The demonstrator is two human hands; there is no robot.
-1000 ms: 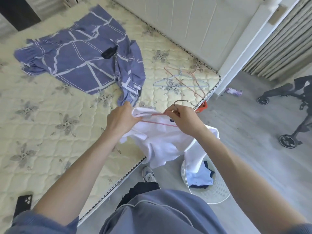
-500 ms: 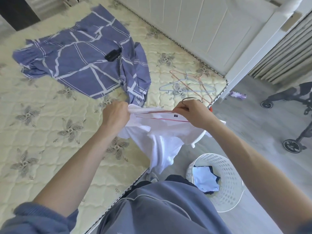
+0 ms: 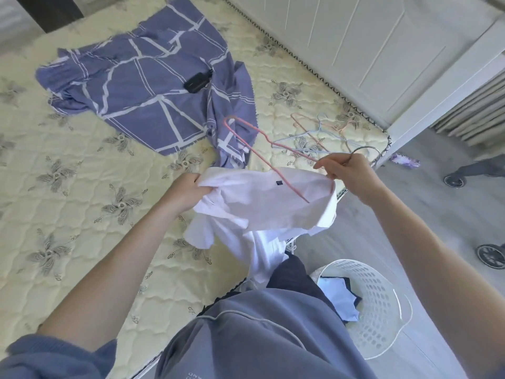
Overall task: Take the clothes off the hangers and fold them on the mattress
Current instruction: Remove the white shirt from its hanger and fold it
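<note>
White shirt point(image 3: 262, 203), three hangers, two hands.

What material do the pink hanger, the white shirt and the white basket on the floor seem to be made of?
Thin pink hanger: likely coated wire, being slim and smoothly bent, with a bare grey metal hook by the right hand. White shirt: thin woven cloth, maybe cotton; it creases and drapes softly. Round white basket: moulded plastic with rows of holes and a slight sheen.
</note>
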